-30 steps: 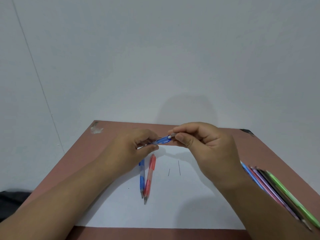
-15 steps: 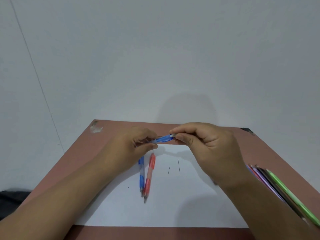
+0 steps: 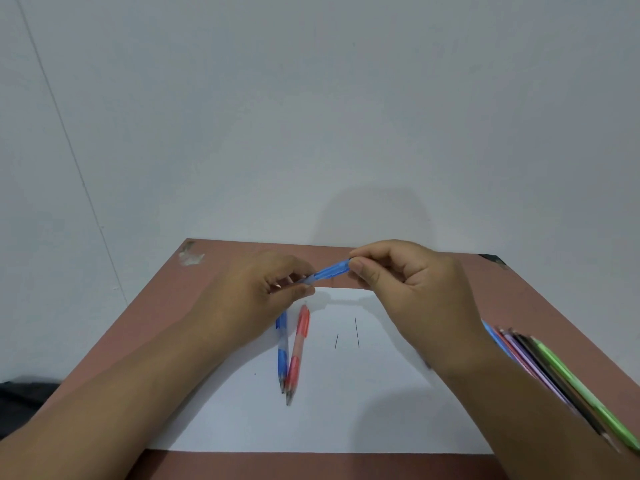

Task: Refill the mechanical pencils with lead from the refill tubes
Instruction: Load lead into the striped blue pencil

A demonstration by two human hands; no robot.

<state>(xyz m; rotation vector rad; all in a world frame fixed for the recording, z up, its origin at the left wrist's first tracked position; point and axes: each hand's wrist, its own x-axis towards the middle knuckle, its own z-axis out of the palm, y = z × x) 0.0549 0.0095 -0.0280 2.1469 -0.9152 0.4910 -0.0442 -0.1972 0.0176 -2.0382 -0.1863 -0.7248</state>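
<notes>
A blue mechanical pencil [image 3: 329, 271] is held in the air between both hands, above the far edge of a white sheet [image 3: 346, 410]. My left hand [image 3: 256, 299] grips its lower end. My right hand [image 3: 408, 289] pinches its upper end between thumb and forefinger; the cap end is hidden by the fingertips. On the sheet lie another blue pencil [image 3: 282, 355] and a red pencil [image 3: 298, 351] side by side, tips toward me. Two thin leads, a short lead [image 3: 336, 341] and a longer lead [image 3: 357, 332], lie to their right.
The brown table [image 3: 166, 323] stands against a pale wall. Several more pencils [image 3: 554, 372], among them blue, pink, black and green, lie in a row at the right, partly under my right forearm. A dark thing [image 3: 20, 396] shows at the lower left.
Both hands keep their hold on the blue pencil. The white cap end that showed by my right fingertips is now covered, and the pencil's upper end sits slightly higher.
</notes>
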